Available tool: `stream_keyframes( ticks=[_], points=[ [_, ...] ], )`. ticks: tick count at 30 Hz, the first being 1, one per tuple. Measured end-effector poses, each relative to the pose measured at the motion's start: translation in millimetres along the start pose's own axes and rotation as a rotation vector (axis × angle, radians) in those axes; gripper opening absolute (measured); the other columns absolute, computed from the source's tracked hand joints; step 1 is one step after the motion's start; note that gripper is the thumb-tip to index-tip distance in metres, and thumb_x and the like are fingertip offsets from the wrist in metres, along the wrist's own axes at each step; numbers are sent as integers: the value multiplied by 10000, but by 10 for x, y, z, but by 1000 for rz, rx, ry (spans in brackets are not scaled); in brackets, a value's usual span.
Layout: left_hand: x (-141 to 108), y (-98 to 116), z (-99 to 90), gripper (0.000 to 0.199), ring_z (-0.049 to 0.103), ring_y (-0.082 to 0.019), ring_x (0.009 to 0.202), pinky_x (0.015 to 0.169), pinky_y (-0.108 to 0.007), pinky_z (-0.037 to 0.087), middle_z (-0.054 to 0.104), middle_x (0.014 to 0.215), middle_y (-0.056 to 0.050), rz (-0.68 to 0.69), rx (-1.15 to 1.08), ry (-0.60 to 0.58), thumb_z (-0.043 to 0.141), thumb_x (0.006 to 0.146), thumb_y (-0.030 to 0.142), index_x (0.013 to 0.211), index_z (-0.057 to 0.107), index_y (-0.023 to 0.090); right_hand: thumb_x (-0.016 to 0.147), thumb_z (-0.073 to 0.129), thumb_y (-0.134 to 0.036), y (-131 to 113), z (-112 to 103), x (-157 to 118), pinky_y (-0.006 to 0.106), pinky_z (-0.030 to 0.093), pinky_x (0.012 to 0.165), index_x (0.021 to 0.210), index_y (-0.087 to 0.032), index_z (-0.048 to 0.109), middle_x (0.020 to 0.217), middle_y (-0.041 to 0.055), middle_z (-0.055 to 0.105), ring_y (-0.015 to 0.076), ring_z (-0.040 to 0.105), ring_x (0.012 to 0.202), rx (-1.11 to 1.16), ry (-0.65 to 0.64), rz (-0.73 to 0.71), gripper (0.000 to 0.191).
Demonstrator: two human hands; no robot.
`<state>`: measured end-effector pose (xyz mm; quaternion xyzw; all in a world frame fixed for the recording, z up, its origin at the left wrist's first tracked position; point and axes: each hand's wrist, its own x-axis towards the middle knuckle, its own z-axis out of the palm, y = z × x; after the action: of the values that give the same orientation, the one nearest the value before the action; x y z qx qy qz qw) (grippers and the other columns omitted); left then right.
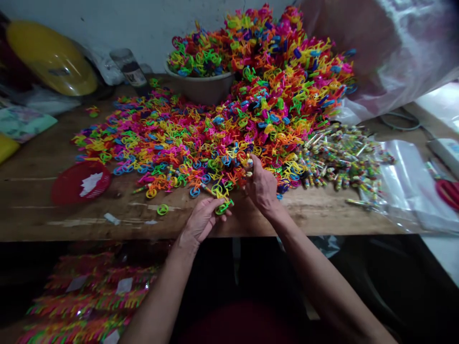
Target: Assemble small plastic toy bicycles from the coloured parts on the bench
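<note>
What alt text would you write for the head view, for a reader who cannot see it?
Two bare hands work at the near edge of a wooden table: the left hand holds a green plastic piece, the right hand holds a small piece at a huge heap of colourful plastic pieces. A red lid lies left.

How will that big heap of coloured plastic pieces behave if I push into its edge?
The heap is loose, thin, open-looped pieces, so it probably slides and spills rather than moving whole. The loops may snag together. The green piece in the left hand looks light.
</note>
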<state>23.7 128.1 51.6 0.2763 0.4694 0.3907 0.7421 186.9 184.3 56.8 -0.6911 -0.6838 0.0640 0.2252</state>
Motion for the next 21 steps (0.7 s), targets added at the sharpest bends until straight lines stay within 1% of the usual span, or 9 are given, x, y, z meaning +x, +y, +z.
stream_keyframes(
  ticks=[4,7,8,10,12,14,17,19,21],
  points=[
    [19,-49,78,236,560,-123,555,400,-168,363,604,841,-101,-5,28,-13,613,766,258,884,522,76,792,456,-125,-72,-14,142,278,421,626,1418,-167,252,885,63,650,224,599,744,-7,-21,-112,660],
    [6,-48,117,220,538,-100,538,411,-166,360,587,822,-72,20,37,0,602,762,246,887,518,86,858,449,-216,-73,-104,114,294,450,662,1442,-111,167,1042,124,610,235,594,808,68,33,-155,657],
    [-5,-43,115,217,536,-97,543,419,-166,366,577,814,-61,24,36,6,606,754,236,885,517,87,881,440,-259,-38,-144,60,304,457,687,1434,-101,199,1079,144,590,239,590,831,98,47,-165,623],
    [-31,-35,102,223,541,-96,566,438,-164,377,557,800,-41,25,22,1,620,740,227,879,512,91,910,419,-305,87,-223,-109,321,458,745,1372,-103,354,1097,154,576,239,581,869,186,44,-206,509],
    [-53,-40,102,237,537,-91,560,433,-159,365,552,798,-32,23,25,-22,629,742,246,880,509,96,929,396,-286,247,-289,-327,308,451,775,1238,-142,527,1038,116,603,210,581,863,346,-37,-254,366],
    [-61,-63,138,254,519,-82,519,408,-158,339,565,793,-37,25,60,-39,627,749,286,876,510,100,941,402,-282,381,-340,-549,259,450,713,1155,-179,591,915,65,626,158,578,768,566,-201,-227,303],
    [-56,-117,247,308,496,-82,479,401,-162,335,579,733,-34,7,170,-62,606,762,375,895,526,109,940,441,-326,469,-379,-783,206,411,590,1122,-188,596,796,28,597,115,532,662,866,-409,-92,276],
    [-56,-147,316,328,463,-73,452,401,-159,321,564,667,-10,16,339,-32,589,768,426,887,548,123,924,476,-352,469,-389,-833,204,398,576,1116,-177,596,833,37,589,116,523,682,986,-413,-16,286],
    [-66,-161,360,294,412,-56,437,405,-150,286,522,592,20,82,601,54,599,755,423,809,584,135,912,497,-355,448,-402,-806,214,404,590,1155,-183,583,871,45,587,126,527,711,1027,-336,26,309]
  ],
)
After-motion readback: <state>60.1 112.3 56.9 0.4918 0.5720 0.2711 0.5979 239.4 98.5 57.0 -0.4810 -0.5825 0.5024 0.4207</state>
